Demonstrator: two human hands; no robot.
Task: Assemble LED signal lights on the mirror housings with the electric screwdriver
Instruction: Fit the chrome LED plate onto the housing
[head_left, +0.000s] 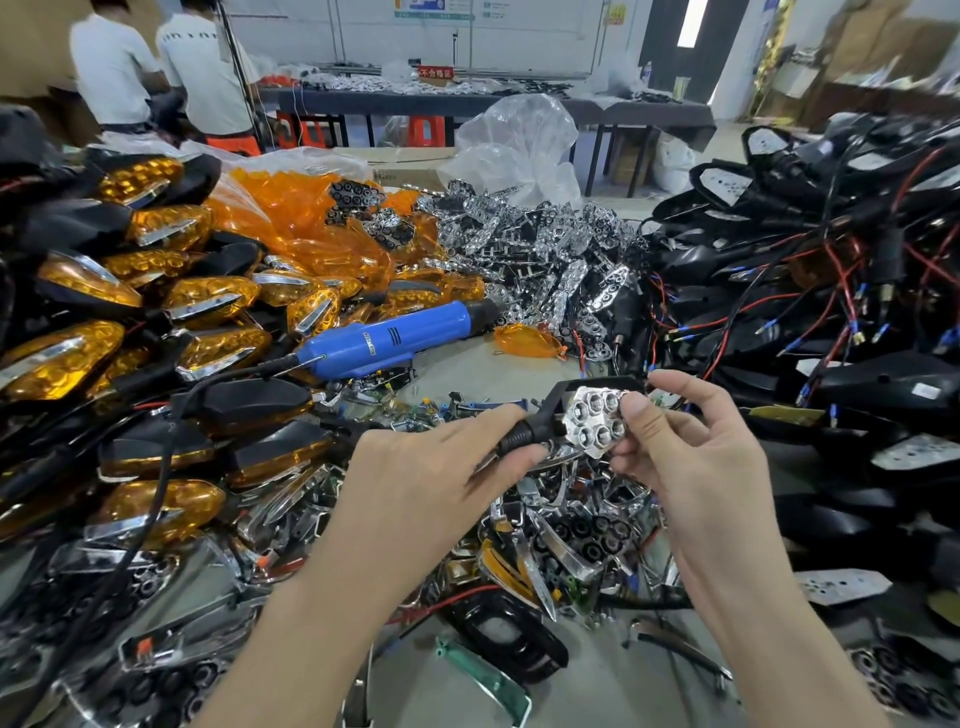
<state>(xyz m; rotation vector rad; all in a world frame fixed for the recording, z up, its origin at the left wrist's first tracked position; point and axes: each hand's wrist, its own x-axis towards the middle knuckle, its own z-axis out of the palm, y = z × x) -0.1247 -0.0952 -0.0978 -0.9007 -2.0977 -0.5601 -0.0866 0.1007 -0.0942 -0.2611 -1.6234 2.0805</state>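
Amid clutter (571, 530) near screwdriver (395, 338), L fingers (493, 415) grip housing (546, 411), R fingers (675, 385) pinch prob. reflector (597, 418).

Beyond the far edge of the grey surface (457, 366), a long dark table (649, 111) crosses the room, with red plastic stools (427, 130) beneath it. Behind stand a pale panelled wall (535, 36) and a dark door (670, 47) with a bright narrow window. Two people in white shirts (111, 57) stand far left. Brown cardboard boxes (878, 47) are stacked far right.
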